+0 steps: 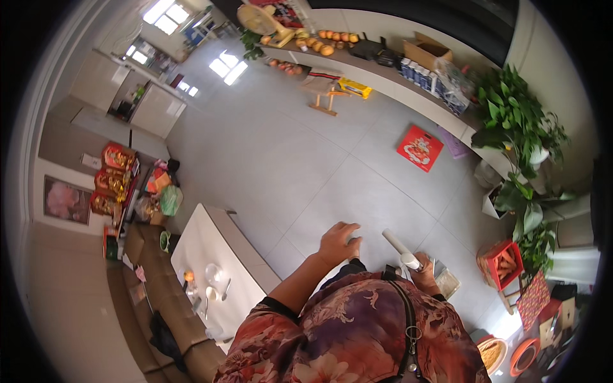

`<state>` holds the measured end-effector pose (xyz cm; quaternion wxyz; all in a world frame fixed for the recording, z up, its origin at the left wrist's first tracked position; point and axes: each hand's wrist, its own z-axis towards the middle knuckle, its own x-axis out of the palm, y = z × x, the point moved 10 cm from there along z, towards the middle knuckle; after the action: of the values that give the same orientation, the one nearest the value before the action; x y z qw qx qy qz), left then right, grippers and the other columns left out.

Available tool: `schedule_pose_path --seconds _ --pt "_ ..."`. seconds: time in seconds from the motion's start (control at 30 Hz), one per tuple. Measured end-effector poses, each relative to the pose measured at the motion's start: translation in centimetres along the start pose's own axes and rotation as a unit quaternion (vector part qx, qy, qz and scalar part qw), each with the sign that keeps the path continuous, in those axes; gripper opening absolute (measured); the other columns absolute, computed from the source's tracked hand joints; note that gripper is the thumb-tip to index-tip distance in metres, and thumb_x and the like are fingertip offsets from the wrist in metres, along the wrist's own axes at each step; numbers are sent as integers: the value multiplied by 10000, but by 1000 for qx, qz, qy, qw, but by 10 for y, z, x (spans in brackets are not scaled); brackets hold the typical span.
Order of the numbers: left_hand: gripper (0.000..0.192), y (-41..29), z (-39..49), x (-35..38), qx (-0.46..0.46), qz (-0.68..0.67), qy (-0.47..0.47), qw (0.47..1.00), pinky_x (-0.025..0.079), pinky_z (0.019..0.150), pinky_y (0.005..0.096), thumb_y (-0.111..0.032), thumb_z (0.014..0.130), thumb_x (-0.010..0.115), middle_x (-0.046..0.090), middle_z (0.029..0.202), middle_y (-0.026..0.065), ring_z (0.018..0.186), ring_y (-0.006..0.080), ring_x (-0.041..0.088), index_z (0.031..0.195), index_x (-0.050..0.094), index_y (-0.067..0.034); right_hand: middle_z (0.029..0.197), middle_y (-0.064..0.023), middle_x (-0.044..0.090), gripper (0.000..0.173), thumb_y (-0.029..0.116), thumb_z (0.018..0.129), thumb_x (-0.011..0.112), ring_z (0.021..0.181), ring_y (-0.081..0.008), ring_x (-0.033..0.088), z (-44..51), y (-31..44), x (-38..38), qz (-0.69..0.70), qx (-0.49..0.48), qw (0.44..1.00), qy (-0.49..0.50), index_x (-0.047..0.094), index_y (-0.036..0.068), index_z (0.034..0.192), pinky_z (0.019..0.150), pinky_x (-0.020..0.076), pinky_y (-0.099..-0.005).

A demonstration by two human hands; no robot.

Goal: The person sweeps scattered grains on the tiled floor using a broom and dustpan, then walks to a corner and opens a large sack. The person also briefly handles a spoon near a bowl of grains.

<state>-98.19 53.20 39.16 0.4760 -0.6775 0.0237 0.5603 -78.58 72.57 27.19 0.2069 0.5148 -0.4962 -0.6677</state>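
Note:
My right hand (423,274) grips a white tube-shaped tool (397,243) in front of my waist. The tool's long round bar points away from me, towards the floor, and has a thicker white collar near my fingers. Just past that hand lies a pale, box-like thing (446,282), partly covered by my sleeve; I cannot tell what it is. My left hand (338,245) hovers over the grey tiled floor (311,167), its fingers bent and the thumb apart. No held thing is plain in it. My patterned zip top hides most of my legs.
At left stands a white table (225,249) with a glass bowl and cups, beside a brown sofa (167,282). A red printed mat (420,148) lies ahead. To the right are potted plants (512,110) and a red bin (503,265); a folding stool (325,88) stands near the long shelf.

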Motion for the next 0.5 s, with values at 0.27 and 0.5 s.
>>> schedule_pose_path --seconds 0.27,0.5 --pt "335 217 -123 10 -347 -42 30 937 534 732 367 -372 772 669 693 827 126 792 277 675 983 706 -115 792 -120 638 224 81 710 738 735 -287 618 16 -61 27 35 102 994 6 598 60 883 666 491 -369" --pt "285 351 -184 23 -432 -154 56 887 526 818 370 -350 752 641 707 906 123 882 281 673 880 727 -110 762 4 633 155 77 737 760 700 -99 590 44 -47 58 134 178 974 49 631 41 813 631 491 -285"
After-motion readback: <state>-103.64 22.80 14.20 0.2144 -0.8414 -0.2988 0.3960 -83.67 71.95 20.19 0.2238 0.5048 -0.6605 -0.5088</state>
